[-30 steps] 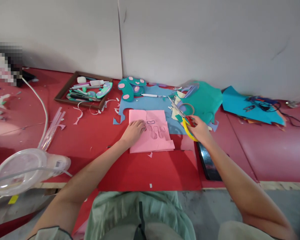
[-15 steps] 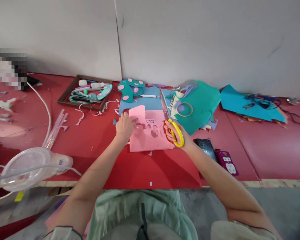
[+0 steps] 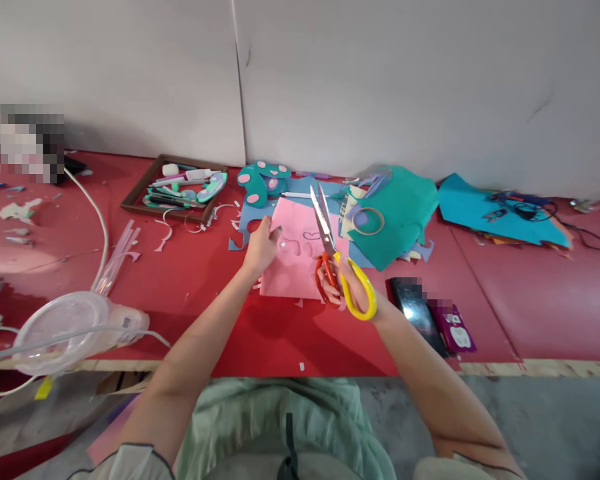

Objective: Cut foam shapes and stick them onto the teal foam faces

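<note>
My left hand (image 3: 261,245) grips the left edge of a pink sheet (image 3: 293,267) and lifts it off the red surface (image 3: 190,280). The sheet has cut-out holes and a small drawn outline near its top. My right hand (image 3: 353,293) is closed in the handles of scissors (image 3: 333,260) with one yellow and one red loop. The blades are slightly apart and point up over the pink sheet's right side.
A blue sheet (image 3: 260,212) lies behind the pink one. A wooden tray (image 3: 175,189) of pens stands at the back left, teal pieces (image 3: 263,179) beside it. Teal sheets (image 3: 405,207) with a tape ring (image 3: 369,220), a phone (image 3: 414,308) and a clear dome with cable (image 3: 65,330) surround.
My right hand brought the scissors from the right over to the pink sheet and turned the blades upward. My left hand shifted to the sheet's left edge and raised it.
</note>
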{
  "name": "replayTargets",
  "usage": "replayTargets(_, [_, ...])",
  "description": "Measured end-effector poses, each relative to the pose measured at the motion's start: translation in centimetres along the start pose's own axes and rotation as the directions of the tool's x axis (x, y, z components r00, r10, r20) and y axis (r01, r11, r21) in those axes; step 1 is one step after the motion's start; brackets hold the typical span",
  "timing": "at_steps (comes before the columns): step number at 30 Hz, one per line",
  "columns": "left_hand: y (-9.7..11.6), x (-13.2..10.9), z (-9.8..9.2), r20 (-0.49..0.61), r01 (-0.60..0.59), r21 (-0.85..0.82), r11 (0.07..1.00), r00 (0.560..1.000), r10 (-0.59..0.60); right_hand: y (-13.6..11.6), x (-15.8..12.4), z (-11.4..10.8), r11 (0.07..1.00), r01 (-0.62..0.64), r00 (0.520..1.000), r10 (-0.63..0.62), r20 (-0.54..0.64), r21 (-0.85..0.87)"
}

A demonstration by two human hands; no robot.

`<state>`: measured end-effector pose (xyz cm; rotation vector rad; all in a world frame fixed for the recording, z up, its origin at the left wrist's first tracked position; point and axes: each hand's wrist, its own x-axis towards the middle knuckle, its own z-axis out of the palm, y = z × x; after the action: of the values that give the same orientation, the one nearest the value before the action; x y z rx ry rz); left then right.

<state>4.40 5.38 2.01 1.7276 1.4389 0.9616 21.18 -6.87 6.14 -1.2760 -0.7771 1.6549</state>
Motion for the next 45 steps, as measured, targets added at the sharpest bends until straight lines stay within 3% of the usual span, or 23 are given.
replayTargets(6, [1.1,1.6,-0.9,-0.228,-0.072,-0.137,0.988,0.973,0.04,0.7,-1.4,-0.1,0.992,-0.085,0.996,0.087,0.008,-0.093])
replayTargets(10, [1.0,2.6,-1.5,-0.302,-0.079,-0.146,0.986,0.953,0.031,1.6,-1.6,-0.7,0.979,-0.171,0.985,0.168,-0.034,-0.108])
replayTargets(24, [2.3,1.5,-0.8,-0.236,-0.075,-0.132,0.988,0.971,0.042,2.2,-1.0,-0.8,0.977,-0.086,0.995,0.076,-0.06,-0.193])
replayTargets(32, [3.4,0.3,-0.1,-0.229,-0.066,-0.15,0.987,0.973,0.03,2.7,-0.8,0.4,0.972,-0.039,0.988,0.002,-0.156,-0.231])
replayTargets(45, [3.3,-0.7,0.3,-0.281,-0.071,-0.199,0.977,0.959,0.013,3.8,-0.4,3.2,0.995,-0.037,0.974,0.015,-0.225,-0.097])
